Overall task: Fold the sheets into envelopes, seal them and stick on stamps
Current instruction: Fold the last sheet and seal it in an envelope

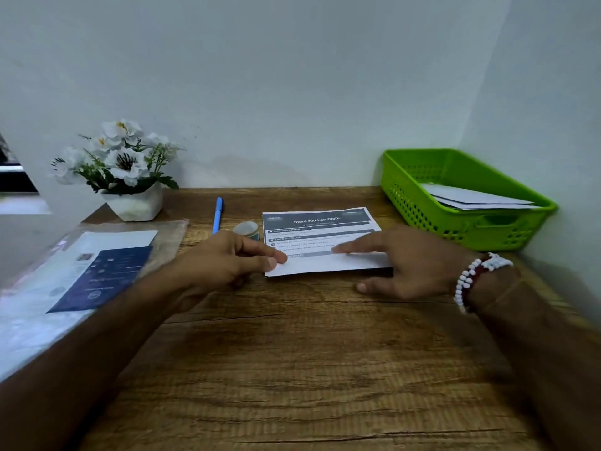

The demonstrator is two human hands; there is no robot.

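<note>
A printed sheet headed "Store Kitchen Cloth" lies on the wooden desk, its near part folded up over the print as a white flap. My left hand pinches the flap's left corner between thumb and forefinger. My right hand lies flat with its fingers pressing the flap's right half, thumb on the desk. A small roll of tape stands just behind my left hand, partly hidden. A blue pen lies to its left.
A green perforated basket holding white folded papers sits at the back right against the wall. A white pot of artificial flowers stands at the back left. A clear plastic sleeve with a dark blue card lies at the left.
</note>
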